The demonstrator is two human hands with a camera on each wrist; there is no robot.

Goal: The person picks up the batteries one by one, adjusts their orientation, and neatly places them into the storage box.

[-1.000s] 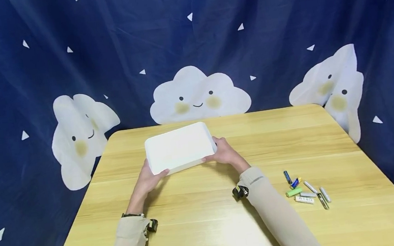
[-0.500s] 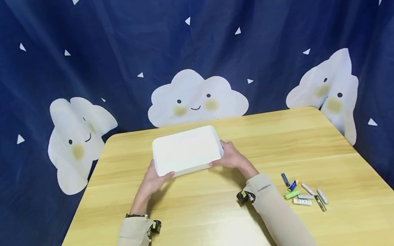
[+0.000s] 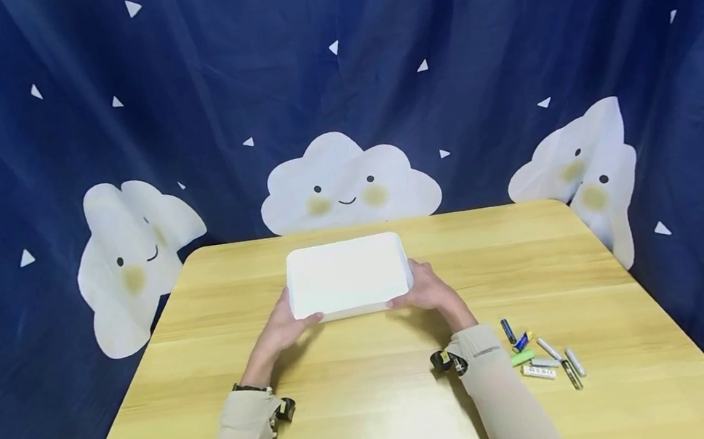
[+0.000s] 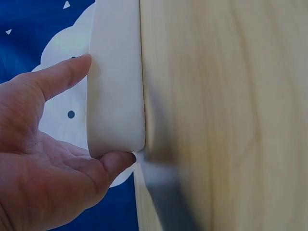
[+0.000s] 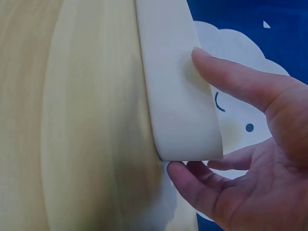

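A white rectangular box with rounded corners is held between both hands, toward the far side of the wooden table. Its broad face looks bright and plain in the head view. My left hand grips the left end, thumb along the near long side and fingers round the short end. At the opposite end, my right hand holds it in the same way. The left wrist view shows the box's side wall close over the tabletop, and the right wrist view shows fingertips right at its end.
Several batteries lie in a loose group on the right: a green one, blue ones, including a dark blue battery, and white or grey ones, including a white battery. A dark blue curtain with clouds surrounds the wooden table.
Both hands have carried the white box to the right and slightly nearer, turning it so its long sides lie more level. The batteries stay put while the head view shifts a little.
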